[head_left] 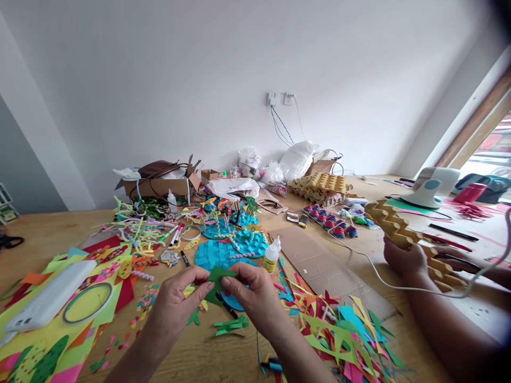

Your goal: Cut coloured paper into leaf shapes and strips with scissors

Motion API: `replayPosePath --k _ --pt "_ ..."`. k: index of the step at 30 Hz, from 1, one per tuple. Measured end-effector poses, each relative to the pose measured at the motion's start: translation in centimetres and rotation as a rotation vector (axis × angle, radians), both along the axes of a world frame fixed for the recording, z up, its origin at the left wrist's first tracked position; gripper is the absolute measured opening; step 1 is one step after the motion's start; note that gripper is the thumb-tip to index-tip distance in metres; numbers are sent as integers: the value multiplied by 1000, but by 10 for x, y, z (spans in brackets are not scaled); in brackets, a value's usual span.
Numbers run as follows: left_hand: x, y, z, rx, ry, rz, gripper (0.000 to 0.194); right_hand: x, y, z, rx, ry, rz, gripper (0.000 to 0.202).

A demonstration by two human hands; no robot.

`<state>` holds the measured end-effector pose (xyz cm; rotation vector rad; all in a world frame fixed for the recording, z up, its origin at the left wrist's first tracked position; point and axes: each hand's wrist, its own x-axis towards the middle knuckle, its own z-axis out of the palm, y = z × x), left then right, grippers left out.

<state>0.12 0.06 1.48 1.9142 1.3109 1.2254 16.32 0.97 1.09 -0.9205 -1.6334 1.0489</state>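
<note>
A small piece of green paper [216,274] is pinched between the fingertips of my left hand [179,292] and my right hand [251,290], held just above the table. Behind it lie round blue paper pieces [213,251] with raised strips and small paper figures. A white glue bottle [272,255] with a yellow label stands just beyond my right hand. Beneath my hands rest green paper strips [230,325] and a black pen, partly covered.
Coloured paper scraps [351,335] spread at the right front, beside a flat cardboard sheet [319,260]. A power strip [50,295] lies on paper at left. At right, another person's hands [405,260] hold an egg tray [393,221] and scissors; a white cable crosses there.
</note>
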Motion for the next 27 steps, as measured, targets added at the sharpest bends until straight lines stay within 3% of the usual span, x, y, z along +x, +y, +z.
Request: replayPosePath --k 4,9,19,27 --pt "1 -2 0 125 51 60 7 1 -1 3 34 -34 2 12" --pt "1 -4 2 201 97 28 5 1 -6 10 152 -139 -44 10" --pt "4 -7 11 129 21 37 6 2 -9 10 122 -317 67 19" --pt "-2 -2 7 16 -51 35 8 2 -7 12 104 -307 3 11"
